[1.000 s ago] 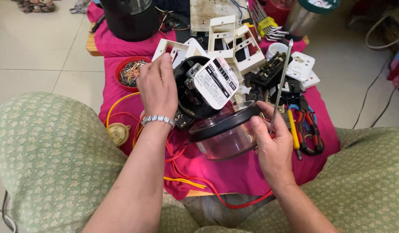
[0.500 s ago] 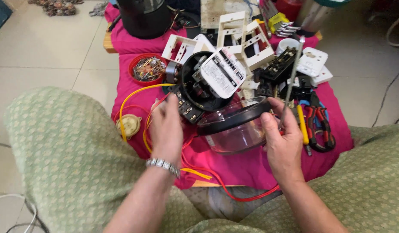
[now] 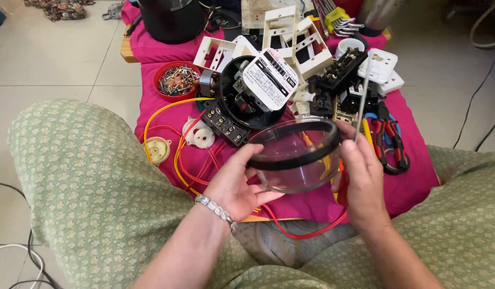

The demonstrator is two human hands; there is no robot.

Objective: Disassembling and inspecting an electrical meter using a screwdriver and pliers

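i have the clear glass dome cover (image 3: 297,158) with its black rim up in front of me, over the near edge of the pink cloth (image 3: 419,176) on the low worktop. my left hand (image 3: 238,183) cups it from below and the side, fingers curled around the rim. my right hand (image 3: 361,176) grips the other side of the rim and also holds a thin screwdriver (image 3: 362,101), its shaft pointing up and away from me. just beyond the cover lies the opened round black meter body (image 3: 246,99) with a white label plate, tilted. left of it sits a red bowl of small metal bits (image 3: 176,80), and yellow and red wires (image 3: 179,155) loop across the cloth. red-handled pliers (image 3: 389,140) lie to my right, near my hand
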